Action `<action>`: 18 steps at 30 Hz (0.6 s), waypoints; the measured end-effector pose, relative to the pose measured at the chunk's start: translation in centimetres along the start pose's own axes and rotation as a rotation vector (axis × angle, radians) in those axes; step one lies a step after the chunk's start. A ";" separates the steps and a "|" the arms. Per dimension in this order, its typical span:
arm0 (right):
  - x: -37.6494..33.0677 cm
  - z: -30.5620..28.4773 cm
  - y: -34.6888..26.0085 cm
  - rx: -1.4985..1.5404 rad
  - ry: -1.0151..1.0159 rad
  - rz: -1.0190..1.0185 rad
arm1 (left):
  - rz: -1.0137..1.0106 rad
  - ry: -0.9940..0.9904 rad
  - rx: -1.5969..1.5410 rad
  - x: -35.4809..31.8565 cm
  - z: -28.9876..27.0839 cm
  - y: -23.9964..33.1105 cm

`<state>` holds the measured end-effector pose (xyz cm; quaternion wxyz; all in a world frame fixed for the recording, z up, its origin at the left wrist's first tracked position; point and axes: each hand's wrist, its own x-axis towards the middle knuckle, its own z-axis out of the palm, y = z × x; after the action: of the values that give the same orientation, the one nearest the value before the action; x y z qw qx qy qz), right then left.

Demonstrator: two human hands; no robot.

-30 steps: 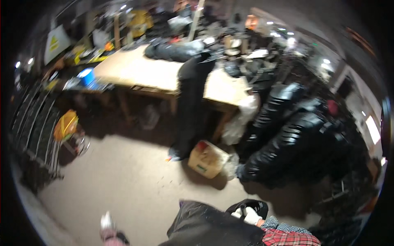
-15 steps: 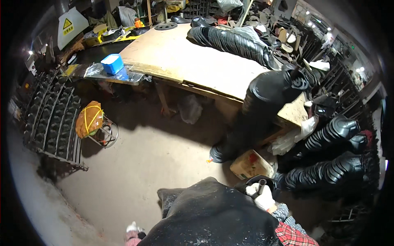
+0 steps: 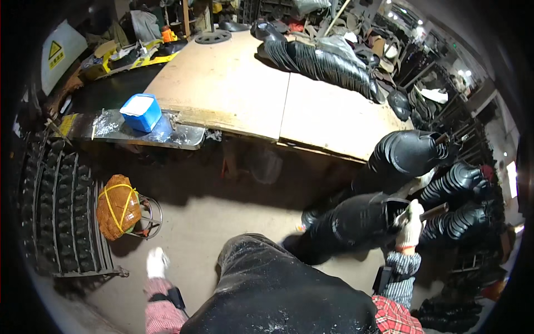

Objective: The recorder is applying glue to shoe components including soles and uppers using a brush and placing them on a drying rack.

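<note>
Head view, looking down past a dusty black apron (image 3: 278,295). Right hand (image 3: 410,225), in a white knit glove over a striped cuff and red plaid sleeve, closed around a thin rod (image 3: 431,211) at the end of a long stack (image 3: 350,225) of glossy black ribbed parts, nested like a segmented tube and lying tilted just off the counter's near right corner. More stacks of the same kind close by: one (image 3: 409,153) at the counter's right edge, two others (image 3: 459,181) beyond the gripping hand. Left hand (image 3: 156,262), white-gloved too, hanging low over the bare concrete floor (image 3: 194,222), touching nothing; fingers too small to tell whether open or curled.

Counter (image 3: 233,83) of pale, worn plywood sheets, seam down the middle. Along its far right edge, a long row (image 3: 322,58) of black ribbed pieces leaning together. At the near left corner, a blue plastic box (image 3: 141,111) with a white lid on a scuffed metal shelf (image 3: 133,131). On the floor below, a rough brown bundle (image 3: 117,206) tied with yellow cord, beside a round wire stand. At far left, a dark slatted rack (image 3: 55,211).
</note>
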<state>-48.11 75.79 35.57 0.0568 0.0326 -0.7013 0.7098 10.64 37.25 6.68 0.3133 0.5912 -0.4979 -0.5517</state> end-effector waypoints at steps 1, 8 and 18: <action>0.6 0.8 -0.4 -0.005 0.024 -0.019 | 0.073 -0.051 0.133 3.2 0.4 3.7; 0.1 13.5 -1.0 -0.048 -0.136 0.113 | -0.167 -0.241 -0.204 6.8 8.9 10.7; 5.8 18.2 -1.3 -0.419 -0.631 0.059 | 0.403 -0.919 0.414 -6.2 29.5 26.6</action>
<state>-54.28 57.81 37.82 -0.1768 0.2169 -0.8151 0.5073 -23.59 40.15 27.56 0.0400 0.2314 -0.7854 -0.5727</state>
